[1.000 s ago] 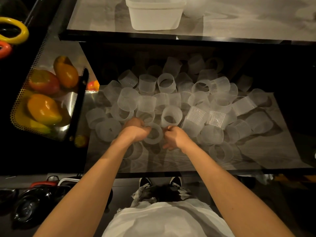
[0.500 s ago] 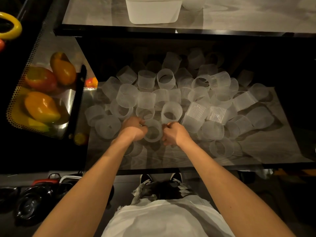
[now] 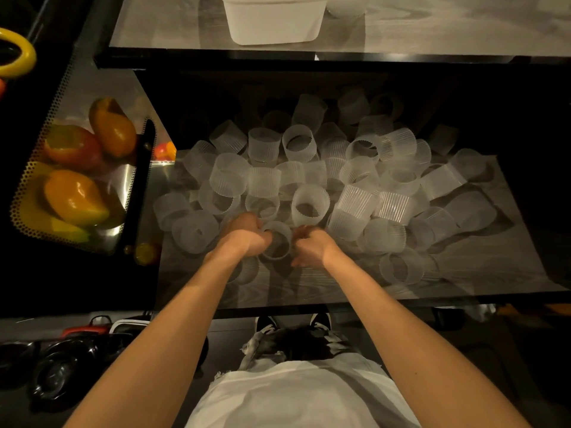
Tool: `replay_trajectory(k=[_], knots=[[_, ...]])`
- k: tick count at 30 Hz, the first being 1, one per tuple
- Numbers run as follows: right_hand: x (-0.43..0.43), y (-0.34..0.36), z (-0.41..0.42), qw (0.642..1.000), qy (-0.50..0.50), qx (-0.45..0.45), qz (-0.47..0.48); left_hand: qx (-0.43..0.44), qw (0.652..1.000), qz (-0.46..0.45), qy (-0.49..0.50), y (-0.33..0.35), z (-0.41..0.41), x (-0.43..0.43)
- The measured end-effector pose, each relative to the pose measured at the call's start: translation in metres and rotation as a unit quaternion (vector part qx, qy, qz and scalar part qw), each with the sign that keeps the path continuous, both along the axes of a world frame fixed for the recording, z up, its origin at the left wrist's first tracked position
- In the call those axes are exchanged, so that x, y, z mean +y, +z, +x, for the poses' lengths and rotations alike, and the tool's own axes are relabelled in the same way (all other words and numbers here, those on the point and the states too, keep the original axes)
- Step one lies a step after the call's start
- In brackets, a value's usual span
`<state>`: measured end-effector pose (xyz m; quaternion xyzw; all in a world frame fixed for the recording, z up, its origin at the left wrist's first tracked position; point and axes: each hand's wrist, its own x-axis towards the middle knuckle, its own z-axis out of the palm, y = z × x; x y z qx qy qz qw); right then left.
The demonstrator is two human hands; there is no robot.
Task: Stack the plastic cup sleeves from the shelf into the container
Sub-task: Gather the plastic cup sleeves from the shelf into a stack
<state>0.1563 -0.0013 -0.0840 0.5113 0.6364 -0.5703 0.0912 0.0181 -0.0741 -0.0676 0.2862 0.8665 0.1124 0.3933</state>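
Gripped from both sides by left hand (image 3: 247, 237) and right hand (image 3: 312, 250), fingers curled tight on opposite rims: a single cup sleeve (image 3: 279, 242), mouth up, low over the lower shelf (image 3: 463, 282). Impossible to tell whether more sleeves sit nested beneath it; palms hidden.

Just beyond the held sleeve, and touching it on the far side, the loose pile (image 3: 355, 180) of dozens more, tumbled at every angle. Well beyond and above it, on the upper shelf, the container (image 3: 275, 26), only its near wall in view.

Likely trouble from here: thin walls buckling under too hard a squeeze; ribbed sides catching and jamming askew if nested off-axis; neighbours leaning on the held sleeve dragged along on the lift and rolled off the shelf's near edge; a forearm clipping the pile, or the dark lip of the upper shelf, on the reach up to the container.

Sleeves of frosted, translucent plastic, short open tubes, slightly tapered, finely ribbed top to bottom, rims faintly scalloped. Shelf in pale wood grain, dark-edged. Container white, matte, round-cornered.

Far left of the held sleeve, a perforated metal tray (image 3: 21, 193) of glossy orange-red fruit (image 3: 74, 196).
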Motion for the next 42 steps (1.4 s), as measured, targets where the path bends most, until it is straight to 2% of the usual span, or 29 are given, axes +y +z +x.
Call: replay_trajectory(k=[5, 9, 14, 19, 27, 33, 38, 42], knots=[[0.012, 0.006, 0.007, 0.999, 0.032, 0.001, -0.004, -0.045, 0.998, 0.020, 0.030, 0.006, -0.005, 0.004], [0.027, 0.026, 0.009, 0.993, 0.077, -0.002, 0.091, -0.108, 0.989, 0.085, 0.054, 0.027, -0.011, 0.012], [0.053, 0.063, 0.011, 0.981, 0.013, 0.038, 0.188, -0.123, 0.963, 0.232, 0.068, 0.056, -0.016, 0.032], [0.074, 0.076, 0.016, 0.953, -0.008, 0.030, 0.303, -0.151, 0.940, 0.299, 0.071, 0.062, -0.011, 0.054], [0.075, 0.050, 0.018, 0.938, 0.045, -0.042, 0.340, -0.151, 0.947, 0.268, 0.089, 0.035, 0.008, 0.066], [0.079, 0.042, 0.018, 0.943, 0.058, -0.030, 0.326, -0.130, 0.950, 0.260, 0.115, 0.021, 0.007, 0.070], [0.084, 0.042, 0.018, 0.932, 0.080, -0.036, 0.352, -0.100, 0.960, 0.233, 0.118, 0.010, 0.006, 0.072], [0.096, 0.051, 0.030, 0.934, 0.005, 0.004, 0.357, -0.059, 0.959, 0.237, 0.141, 0.010, 0.009, 0.077]])
